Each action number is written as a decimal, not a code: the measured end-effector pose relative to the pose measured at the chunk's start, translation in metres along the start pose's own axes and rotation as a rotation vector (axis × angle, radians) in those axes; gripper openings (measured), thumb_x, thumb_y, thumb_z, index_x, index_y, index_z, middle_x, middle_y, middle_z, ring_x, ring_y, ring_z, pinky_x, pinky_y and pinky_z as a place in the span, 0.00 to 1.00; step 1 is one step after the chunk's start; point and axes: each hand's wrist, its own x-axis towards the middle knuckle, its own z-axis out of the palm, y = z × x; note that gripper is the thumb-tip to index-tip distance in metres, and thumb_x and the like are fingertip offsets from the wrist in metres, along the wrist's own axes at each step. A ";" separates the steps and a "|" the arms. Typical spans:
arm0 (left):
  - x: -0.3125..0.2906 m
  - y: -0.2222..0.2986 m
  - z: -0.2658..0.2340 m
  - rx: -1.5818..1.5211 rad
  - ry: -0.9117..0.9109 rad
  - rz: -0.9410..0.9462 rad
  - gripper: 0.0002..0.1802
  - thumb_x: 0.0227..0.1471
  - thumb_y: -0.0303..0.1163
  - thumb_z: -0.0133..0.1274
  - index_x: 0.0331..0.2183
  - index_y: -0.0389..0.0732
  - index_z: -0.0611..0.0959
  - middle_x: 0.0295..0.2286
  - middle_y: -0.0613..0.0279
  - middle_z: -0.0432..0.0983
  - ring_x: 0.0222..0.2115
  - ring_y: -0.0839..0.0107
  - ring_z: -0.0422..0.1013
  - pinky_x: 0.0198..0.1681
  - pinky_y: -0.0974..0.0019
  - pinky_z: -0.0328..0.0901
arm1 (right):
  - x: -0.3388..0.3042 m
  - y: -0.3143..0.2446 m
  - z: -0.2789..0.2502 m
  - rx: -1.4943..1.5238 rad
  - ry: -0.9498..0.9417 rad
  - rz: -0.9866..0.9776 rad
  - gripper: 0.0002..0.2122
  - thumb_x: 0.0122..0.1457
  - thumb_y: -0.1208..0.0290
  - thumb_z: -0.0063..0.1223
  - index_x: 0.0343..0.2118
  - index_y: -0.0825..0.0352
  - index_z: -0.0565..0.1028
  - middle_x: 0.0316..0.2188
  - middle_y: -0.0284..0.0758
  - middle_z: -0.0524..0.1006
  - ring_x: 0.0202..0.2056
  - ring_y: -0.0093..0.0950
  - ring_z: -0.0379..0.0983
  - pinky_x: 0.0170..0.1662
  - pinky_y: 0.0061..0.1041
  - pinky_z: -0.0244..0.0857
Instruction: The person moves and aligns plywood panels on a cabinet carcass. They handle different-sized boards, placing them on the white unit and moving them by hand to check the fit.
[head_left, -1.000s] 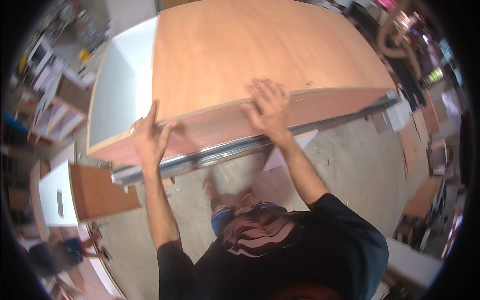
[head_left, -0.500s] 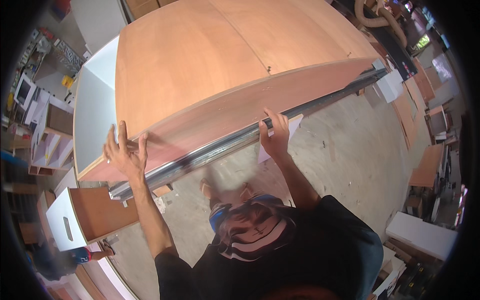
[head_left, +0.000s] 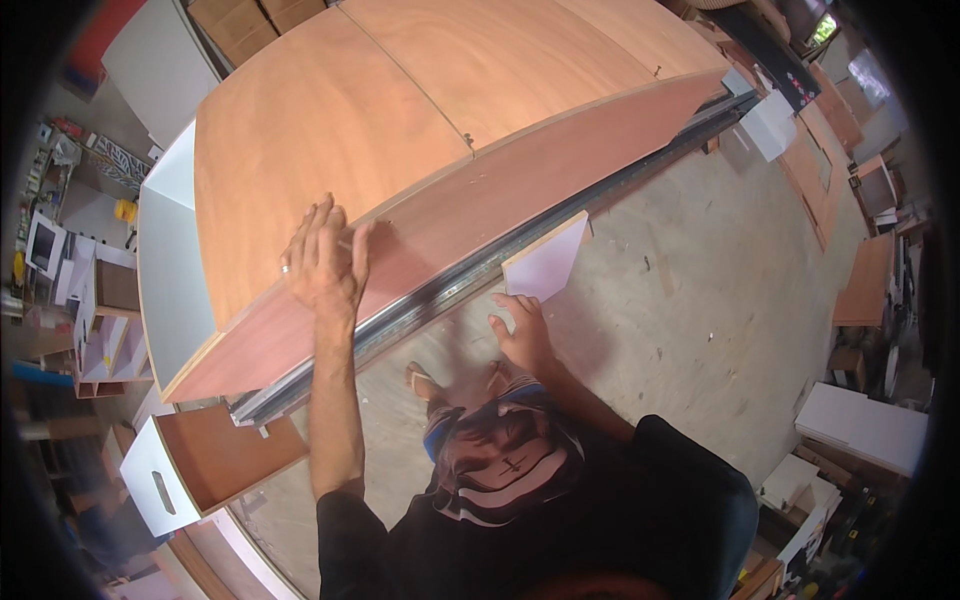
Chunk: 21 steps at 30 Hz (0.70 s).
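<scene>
A large wooden cabinet (head_left: 330, 110) lies in front of me, its broad plywood face up and its pale inside showing at the left. My left hand (head_left: 325, 255) is on the near edge of that face, fingers stretched and thumb apart, gripping nothing. My right hand (head_left: 522, 332) hovers lower, nearer my body, with fingers loosely bent and apart. It appears to hold nothing. Just beyond it a small white panel (head_left: 548, 258) juts out from beneath the metal rails (head_left: 430, 300) that run under the cabinet's near side.
An open drawer-like box (head_left: 225, 455) with a slotted white front stands at the lower left. White boards (head_left: 865, 428) and brown panels (head_left: 862, 280) lie at the right. Cardboard boxes (head_left: 235, 30) stand behind the cabinet. My feet are on the concrete floor (head_left: 680, 300).
My left hand has slid right along the cabinet's edge. The right hand has dropped away from the cabinet's side toward my body. The view has shifted a little.
</scene>
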 end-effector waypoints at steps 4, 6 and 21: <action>0.018 0.035 0.029 -0.038 0.006 0.020 0.18 0.48 0.46 0.70 0.39 0.49 0.86 0.45 0.67 0.84 0.48 0.66 0.78 0.48 0.62 0.66 | 0.008 0.000 -0.005 0.027 0.020 -0.019 0.17 0.54 0.74 0.61 0.48 0.66 0.78 0.40 0.40 0.79 0.43 0.44 0.71 0.49 0.40 0.66; 0.026 0.049 0.040 -0.047 -0.006 0.032 0.18 0.48 0.47 0.69 0.39 0.50 0.86 0.44 0.68 0.84 0.47 0.67 0.78 0.46 0.62 0.66 | 0.013 0.004 -0.007 0.033 0.026 0.001 0.16 0.54 0.74 0.61 0.48 0.66 0.78 0.39 0.40 0.79 0.43 0.43 0.71 0.49 0.39 0.66; 0.052 0.106 0.077 -0.071 -0.005 0.044 0.16 0.48 0.47 0.67 0.35 0.50 0.86 0.44 0.69 0.84 0.44 0.64 0.79 0.40 0.57 0.64 | 0.007 0.023 -0.005 0.022 0.004 0.087 0.16 0.55 0.73 0.60 0.48 0.65 0.78 0.39 0.40 0.80 0.43 0.44 0.71 0.49 0.40 0.65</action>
